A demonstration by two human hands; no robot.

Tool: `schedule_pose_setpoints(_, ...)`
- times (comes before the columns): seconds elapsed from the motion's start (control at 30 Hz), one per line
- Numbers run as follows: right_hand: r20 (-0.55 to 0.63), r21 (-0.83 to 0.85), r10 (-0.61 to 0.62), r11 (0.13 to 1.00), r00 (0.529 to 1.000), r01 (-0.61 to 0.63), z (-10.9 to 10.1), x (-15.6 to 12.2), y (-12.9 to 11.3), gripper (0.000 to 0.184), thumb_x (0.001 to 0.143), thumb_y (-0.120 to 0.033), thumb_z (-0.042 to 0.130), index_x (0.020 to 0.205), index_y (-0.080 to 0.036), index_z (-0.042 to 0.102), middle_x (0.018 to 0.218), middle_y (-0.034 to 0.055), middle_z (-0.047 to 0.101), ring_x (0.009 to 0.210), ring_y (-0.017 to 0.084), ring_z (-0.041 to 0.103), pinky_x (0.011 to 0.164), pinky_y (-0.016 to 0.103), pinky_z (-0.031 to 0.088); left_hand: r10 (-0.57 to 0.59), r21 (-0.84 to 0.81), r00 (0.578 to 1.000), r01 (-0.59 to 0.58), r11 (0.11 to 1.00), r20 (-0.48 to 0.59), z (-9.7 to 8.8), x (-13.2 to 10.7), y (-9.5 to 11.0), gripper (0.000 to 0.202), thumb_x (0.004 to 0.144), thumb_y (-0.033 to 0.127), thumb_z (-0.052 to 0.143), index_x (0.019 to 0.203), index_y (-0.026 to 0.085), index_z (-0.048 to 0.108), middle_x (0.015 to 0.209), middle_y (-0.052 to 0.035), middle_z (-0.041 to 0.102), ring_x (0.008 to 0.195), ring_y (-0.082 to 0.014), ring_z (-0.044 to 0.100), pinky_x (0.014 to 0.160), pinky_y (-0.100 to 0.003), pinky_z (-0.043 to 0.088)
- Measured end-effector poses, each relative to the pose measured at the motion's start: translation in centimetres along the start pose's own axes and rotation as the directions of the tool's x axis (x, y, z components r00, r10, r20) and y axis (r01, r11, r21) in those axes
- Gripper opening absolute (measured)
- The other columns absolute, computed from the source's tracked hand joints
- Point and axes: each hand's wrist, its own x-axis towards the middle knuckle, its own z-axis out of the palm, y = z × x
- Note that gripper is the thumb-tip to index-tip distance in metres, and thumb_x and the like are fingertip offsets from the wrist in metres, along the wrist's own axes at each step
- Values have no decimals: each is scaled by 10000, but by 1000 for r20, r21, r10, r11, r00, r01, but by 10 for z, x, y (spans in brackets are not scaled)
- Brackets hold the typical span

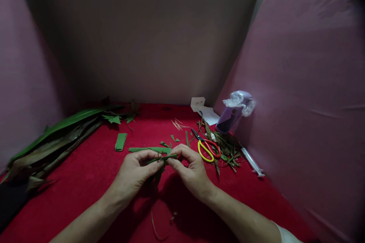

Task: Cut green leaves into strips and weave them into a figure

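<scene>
Because both ends seem to need steadying, left hand [136,169] and right hand [191,171] fingers pinch the folded leaf [171,156].

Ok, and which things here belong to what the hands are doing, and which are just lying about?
Probably part of it:
leaf strip, pinched by left hand and right hand
rectangular leaf piece
scissors, unheld
thin sticks

Likely just lying about:
syringe
purple container
white papers
</scene>
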Motion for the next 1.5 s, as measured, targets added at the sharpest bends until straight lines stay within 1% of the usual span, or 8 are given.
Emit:
schedule_pose_setpoints(0.07,-6,-53,-83,995,996,83,0,-1,-1,67,825,-179,589,765,-184,618,739,8,575,688,132,528,630,257,434,1,12,1000,-1,1000,-20,2,-1,1,167,614,285,763,703,160,698,598,10,627,507,-93,511,488,-197,388)
schedule_pose_setpoints(0.3,1,-278,-306,914,952,294,2,-9,-3,116,824,-141,567,879,-209,644,825,49,629,771,177,566,699,325,438,46,8,991,-45,999,-124,6,-1,-3,160,578,259,769,703,172,717,595,5,655,494,-98,517,461,-191,401)
schedule_pose_setpoints(0.57,-17,-380,-343,871,939,312,6,-17,-3,151,814,-113,568,912,-214,622,837,39,655,773,180,573,715,343,406,129,47,980,-123,991,-151,9,-3,-7,113,605,229,750,708,184,739,616,2,673,551,-113,551,498,-185,431)
schedule_pose_setpoints(0.73,2,-390,-345,864,938,319,7,-19,-4,172,818,-121,559,944,-219,624,864,46,656,782,187,573,713,352,398,119,10,979,-119,993,-165,10,-6,-4,96,589,226,759,672,180,740,574,8,664,504,-104,534,457,-181,416)
schedule_pose_setpoints(0.87,5,-388,-350,863,937,324,8,-21,-6,212,819,-110,556,980,-230,624,888,47,649,782,187,566,709,355,397,109,-57,977,-121,991,-183,9,-5,-4,105,552,209,783,648,186,746,611,-4,699,558,-123,584,511,-187,459)
schedule_pose_setpoints(1.17,-65,-255,-284,932,957,259,12,-18,-6,234,805,-91,560,992,-226,599,936,56,624,851,195,571,755,350,438,36,-179,986,-65,982,-163,8,-2,-7,152,503,224,822,629,190,744,621,-19,723,578,-144,628,561,-217,506)
schedule_pose_setpoints(1.33,-52,-49,-133,990,990,130,13,-14,-9,107,821,-106,547,858,-195,593,794,26,599,732,151,562,672,274,465,-10,-171,990,-15,985,-144,9,-3,-4,145,503,217,823,617,180,741,598,-13,714,552,-126,613,532,-191,483)
schedule_pose_setpoints(1.5,-75,38,14,999,997,-11,13,-12,-5,23,812,-169,581,816,-182,599,756,14,600,706,141,556,653,251,467,-26,-153,994,10,988,-106,8,-2,-4,163,532,237,813,669,176,748,652,-28,729,580,-137,625,558,-205,484)
